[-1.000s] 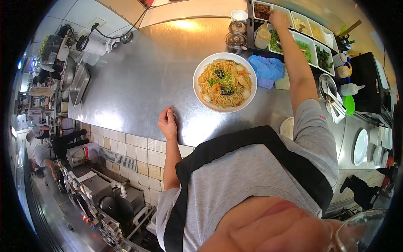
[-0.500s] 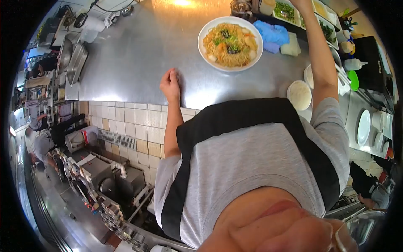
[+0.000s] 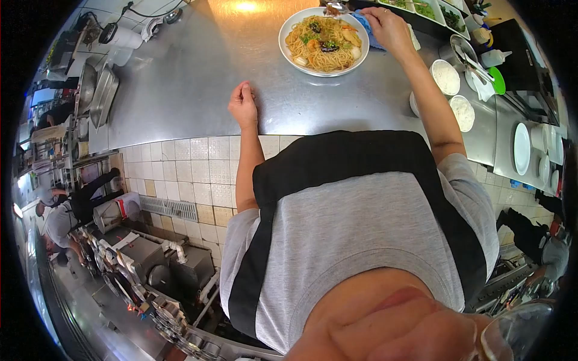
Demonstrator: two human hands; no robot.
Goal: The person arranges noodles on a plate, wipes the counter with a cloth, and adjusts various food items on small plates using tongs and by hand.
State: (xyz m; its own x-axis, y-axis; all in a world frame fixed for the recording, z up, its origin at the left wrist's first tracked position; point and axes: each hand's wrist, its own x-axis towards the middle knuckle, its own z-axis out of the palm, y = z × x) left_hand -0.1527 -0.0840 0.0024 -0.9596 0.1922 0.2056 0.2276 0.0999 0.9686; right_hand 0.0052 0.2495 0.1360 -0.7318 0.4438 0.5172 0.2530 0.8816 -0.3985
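The right hand [image 3: 390, 30] has a narrow grip, its fingers pinched on the handle of a shiny metal spoon [image 3: 344, 8] that carries reddish-brown food [image 3: 331, 10] over the far rim of a round white bowl [image 3: 326, 74]. The bowl, full of yellow noodles [image 3: 331, 58] with chopped greens, sits on the stainless-steel counter [image 3: 180, 78]. A crumpled blue cloth [image 3: 369, 30] lies just beside it. The left hand [image 3: 243, 108], loosely curled in a narrow, empty grip, is at the counter's near edge.

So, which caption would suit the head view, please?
A right hand holds a loaded spoon at the far rim of a white dish of noodles.
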